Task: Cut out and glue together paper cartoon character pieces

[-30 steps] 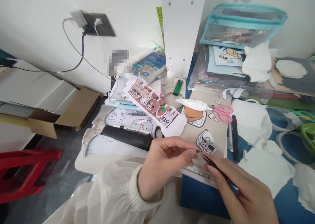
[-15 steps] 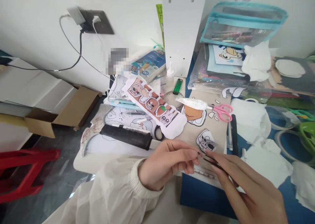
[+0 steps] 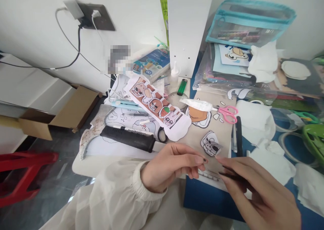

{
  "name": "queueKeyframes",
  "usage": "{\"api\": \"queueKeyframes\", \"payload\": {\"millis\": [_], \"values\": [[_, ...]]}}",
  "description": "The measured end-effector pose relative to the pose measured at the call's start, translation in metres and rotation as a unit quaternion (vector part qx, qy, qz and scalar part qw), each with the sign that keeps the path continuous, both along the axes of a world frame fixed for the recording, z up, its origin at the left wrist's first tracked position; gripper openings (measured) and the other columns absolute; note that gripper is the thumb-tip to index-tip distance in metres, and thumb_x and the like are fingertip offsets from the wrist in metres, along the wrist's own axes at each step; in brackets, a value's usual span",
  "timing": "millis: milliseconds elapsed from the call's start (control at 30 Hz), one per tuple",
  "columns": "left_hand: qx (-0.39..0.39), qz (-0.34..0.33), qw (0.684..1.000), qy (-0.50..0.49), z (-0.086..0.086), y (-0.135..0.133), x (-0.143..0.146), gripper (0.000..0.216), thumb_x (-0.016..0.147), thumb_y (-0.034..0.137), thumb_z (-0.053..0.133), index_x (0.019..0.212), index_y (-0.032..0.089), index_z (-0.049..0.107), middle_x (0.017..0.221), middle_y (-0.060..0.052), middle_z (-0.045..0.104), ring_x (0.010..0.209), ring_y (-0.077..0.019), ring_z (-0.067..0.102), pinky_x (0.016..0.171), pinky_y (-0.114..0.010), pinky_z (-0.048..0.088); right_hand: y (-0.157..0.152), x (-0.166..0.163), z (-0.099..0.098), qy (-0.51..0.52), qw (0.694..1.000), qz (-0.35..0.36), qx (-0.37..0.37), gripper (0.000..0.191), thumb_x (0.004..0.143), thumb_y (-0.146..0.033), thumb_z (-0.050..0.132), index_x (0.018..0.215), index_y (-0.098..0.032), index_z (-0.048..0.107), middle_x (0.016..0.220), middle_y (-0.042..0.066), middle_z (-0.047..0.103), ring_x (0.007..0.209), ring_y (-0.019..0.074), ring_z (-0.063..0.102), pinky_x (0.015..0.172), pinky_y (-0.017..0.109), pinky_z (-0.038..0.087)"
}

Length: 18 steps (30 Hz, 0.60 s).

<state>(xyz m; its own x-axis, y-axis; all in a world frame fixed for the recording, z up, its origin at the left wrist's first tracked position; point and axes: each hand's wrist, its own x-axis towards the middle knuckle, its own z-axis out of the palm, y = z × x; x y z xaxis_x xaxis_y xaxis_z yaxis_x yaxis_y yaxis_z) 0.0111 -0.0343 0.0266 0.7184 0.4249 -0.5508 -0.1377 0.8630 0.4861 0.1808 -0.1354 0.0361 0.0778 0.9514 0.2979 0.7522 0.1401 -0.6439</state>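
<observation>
My left hand (image 3: 177, 164) is closed in a pinch, with a tiny dark piece (image 3: 205, 160) showing between thumb and fingertips. Opposite it, my right hand (image 3: 260, 186) grips dark tweezers (image 3: 231, 176), whose tips point toward the left hand but stand apart from it. Just beyond the fingers lies a black-and-white cartoon cutout (image 3: 210, 144) on a beige board (image 3: 225, 139). Past that are an orange cartoon cutout (image 3: 198, 117), a white tube (image 3: 197, 104) and pink-handled scissors (image 3: 227, 114).
A printed strip of cartoon characters (image 3: 154, 103) lies left of the board. Nearby are a black-handled tool (image 3: 128, 138) with a rusty head, a green lighter (image 3: 182, 87) and crumpled tissues (image 3: 275, 161). A teal mesh pouch (image 3: 250, 24) rests at the back right.
My right hand has drawn back slightly to the right, so the tweezers have come away from my left fingertips. My left hand keeps its pinch. The view has shifted slightly.
</observation>
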Motion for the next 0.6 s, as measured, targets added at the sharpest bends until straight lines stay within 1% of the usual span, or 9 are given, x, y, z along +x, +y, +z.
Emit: {"api": "queueKeyframes", "payload": {"millis": [67,133,200,300,433,600], "values": [[0.001,-0.005,1.0,-0.002,0.0,-0.001,0.0,0.014,0.066,0.024,0.079,0.069,0.011,0.074,0.062,-0.001,0.066,0.048,-0.0047,0.056,0.05,-0.014,0.044,0.003,-0.006,0.0,0.026,1.0,-0.01,0.009,0.028,0.084,-0.01,0.055,0.104,-0.027,0.063,0.093,0.001,0.061,0.07,0.0092,0.063,0.058,0.015,0.052],[0.014,-0.008,1.0,-0.002,0.0,-0.002,0.0,0.015,0.066,0.025,0.079,0.068,0.012,0.074,0.06,-0.001,0.065,0.049,-0.0048,0.055,0.05,-0.014,0.043,0.006,-0.01,-0.002,0.039,0.999,0.002,0.02,0.032,0.082,-0.006,0.055,0.104,-0.028,0.063,0.094,0.001,0.059,0.074,0.0103,0.062,0.06,0.017,0.052],[0.034,-0.011,0.999,0.0,0.001,-0.003,0.0,0.016,0.066,0.027,0.078,0.068,0.012,0.074,0.059,-0.001,0.066,0.05,-0.0052,0.055,0.051,-0.015,0.042,0.007,-0.014,-0.005,0.056,0.998,0.005,0.029,0.031,0.081,-0.006,0.058,0.102,-0.027,0.064,0.095,0.002,0.058,0.076,0.0116,0.061,0.061,0.019,0.051],[0.067,-0.021,0.997,0.011,0.002,-0.003,-0.001,0.016,0.068,0.027,0.077,0.068,0.012,0.074,0.06,-0.002,0.066,0.051,-0.0059,0.056,0.052,-0.015,0.043,0.009,-0.016,-0.007,0.086,0.995,-0.005,0.041,0.028,0.08,-0.006,0.062,0.098,-0.026,0.065,0.093,0.002,0.056,0.073,0.0115,0.06,0.057,0.02,0.048],[0.095,-0.023,0.995,0.02,0.002,-0.004,-0.002,0.014,0.071,0.027,0.076,0.072,0.013,0.075,0.064,-0.003,0.069,0.052,-0.0057,0.057,0.053,-0.016,0.045,0.01,-0.019,-0.006,0.093,0.994,0.004,0.054,0.028,0.079,-0.005,0.063,0.097,-0.027,0.066,0.09,0.002,0.056,0.072,0.0124,0.059,0.058,0.022,0.047],[0.116,-0.019,0.993,0.023,0.002,-0.007,-0.003,0.012,0.074,0.025,0.074,0.076,0.014,0.075,0.068,-0.003,0.07,0.056,-0.0062,0.059,0.058,-0.017,0.048,0.012,-0.022,-0.002,0.079,0.996,-0.01,0.029,0.02,0.082,-0.01,0.063,0.092,-0.027,0.065,0.089,0.0,0.057,0.071,0.0108,0.059,0.06,0.02,0.048]]}}
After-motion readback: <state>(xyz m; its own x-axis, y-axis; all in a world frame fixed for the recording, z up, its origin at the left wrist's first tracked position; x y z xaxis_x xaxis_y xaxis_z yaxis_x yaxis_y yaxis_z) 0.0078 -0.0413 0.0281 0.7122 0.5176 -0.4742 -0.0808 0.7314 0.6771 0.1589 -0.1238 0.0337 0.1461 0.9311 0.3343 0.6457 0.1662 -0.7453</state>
